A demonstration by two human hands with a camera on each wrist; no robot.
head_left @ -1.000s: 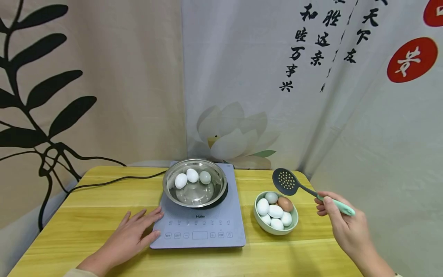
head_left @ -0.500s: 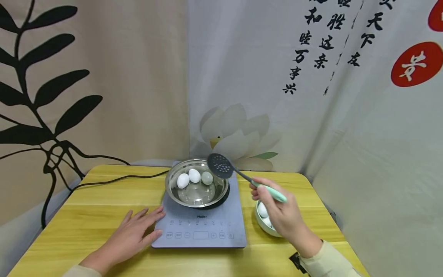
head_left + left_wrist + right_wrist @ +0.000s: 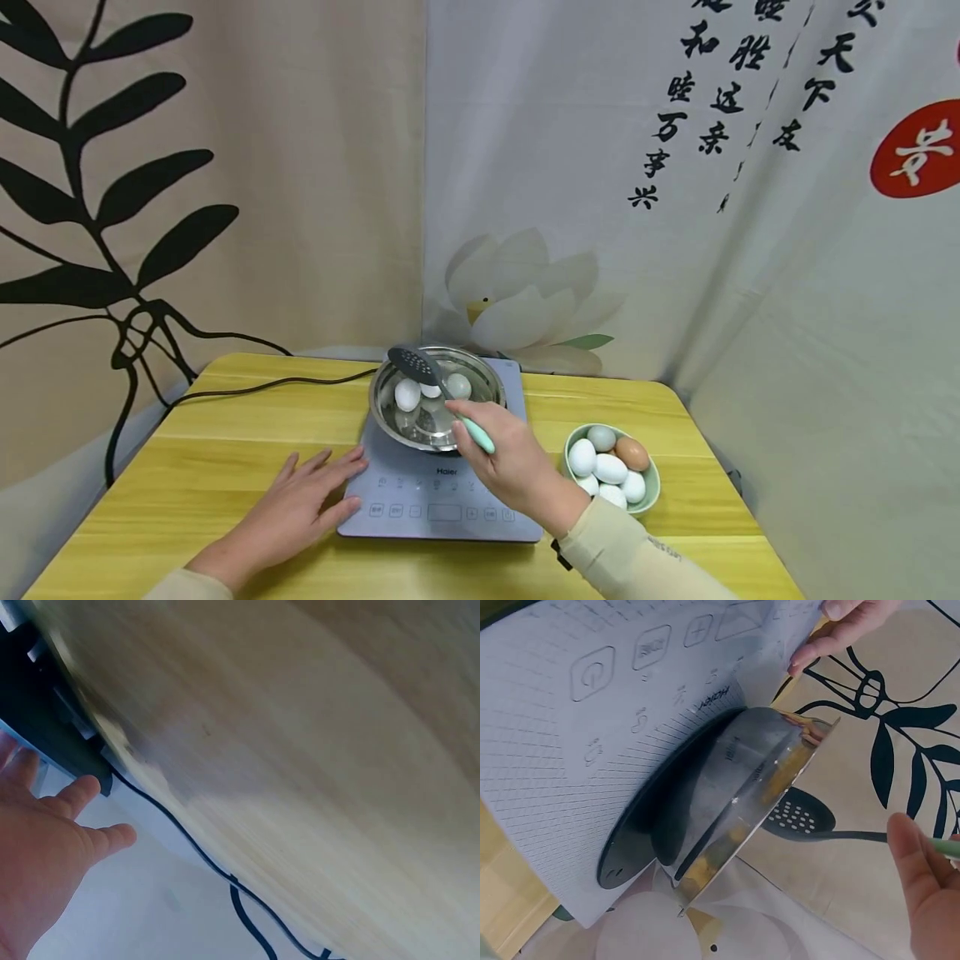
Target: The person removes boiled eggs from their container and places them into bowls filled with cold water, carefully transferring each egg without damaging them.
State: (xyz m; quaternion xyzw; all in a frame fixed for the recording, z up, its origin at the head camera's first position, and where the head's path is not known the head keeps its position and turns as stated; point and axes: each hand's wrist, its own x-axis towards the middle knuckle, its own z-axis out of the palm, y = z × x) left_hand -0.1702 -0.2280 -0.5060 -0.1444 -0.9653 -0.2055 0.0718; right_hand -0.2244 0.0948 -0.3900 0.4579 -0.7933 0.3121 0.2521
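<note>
My right hand (image 3: 504, 454) grips the mint-green handle of a dark slotted skimmer (image 3: 414, 365). The skimmer's perforated head is over the steel pot (image 3: 487, 375), overlapping its far left rim in the head view. Inside the pot sit three eggs, among them a white egg (image 3: 407, 395) and a greyish egg (image 3: 458, 386); the skimmer partly covers the middle one. The pot stands on a grey induction cooktop (image 3: 444, 493). My left hand (image 3: 288, 508) has its fingers spread, with the fingertips at the cooktop's left edge. In the left wrist view, that hand's fingers (image 3: 71, 796) are stretched out.
A pale green bowl (image 3: 651, 493) of several eggs, one of them brown (image 3: 632, 453), stands right of the cooktop, close to my right forearm. A black power cord (image 3: 277, 383) runs left from the cooktop across the wooden table (image 3: 247, 433). Printed curtains hang behind.
My right hand has carried the skimmer leftward from above the egg bowl to over the pot. My left hand stays at the cooktop's edge. The head view has shifted slightly.
</note>
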